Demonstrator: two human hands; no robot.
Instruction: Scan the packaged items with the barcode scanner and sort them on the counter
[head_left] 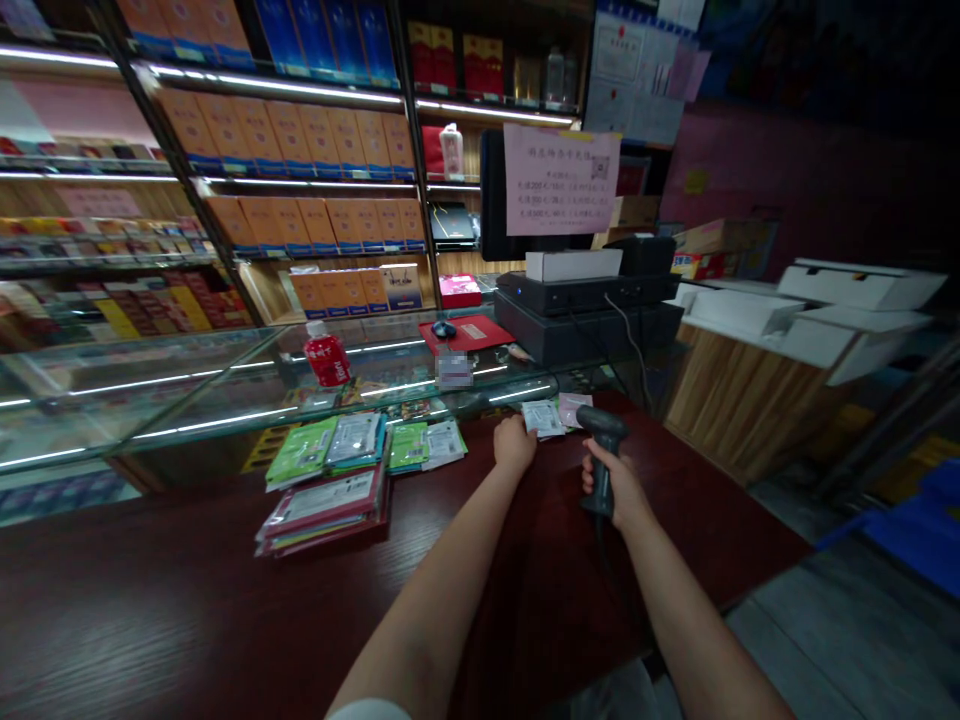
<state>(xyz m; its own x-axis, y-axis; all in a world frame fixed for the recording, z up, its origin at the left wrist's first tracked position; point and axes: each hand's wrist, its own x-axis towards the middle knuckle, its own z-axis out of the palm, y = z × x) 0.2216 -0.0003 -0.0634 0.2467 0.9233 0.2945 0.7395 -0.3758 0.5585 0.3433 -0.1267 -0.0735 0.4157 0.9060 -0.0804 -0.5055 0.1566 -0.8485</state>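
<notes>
My right hand (616, 478) is wrapped round the handle of a dark barcode scanner (602, 424), its head tilted toward the left and its cord hanging down. My left hand (514, 446) rests on the dark red tabletop (450, 600) with curled fingers, closed at the left edge of a small white packet (543, 418). Most of those fingertips are hidden. Beside that packet, under the scanner's head, lies a pale pink packet (573, 409). Further left sit green packets (303, 452), white packets (444, 444) and a stack of flat pink-edged packages (327, 512).
A glass counter (225, 385) runs behind the table, bearing a red bottle (327, 355), a mouse (444, 329) on a red pad (480, 333), and a black cash drawer (585, 330) below a monitor (492, 200). White boxes (862, 288) stand right. Boxed goods line the shelves.
</notes>
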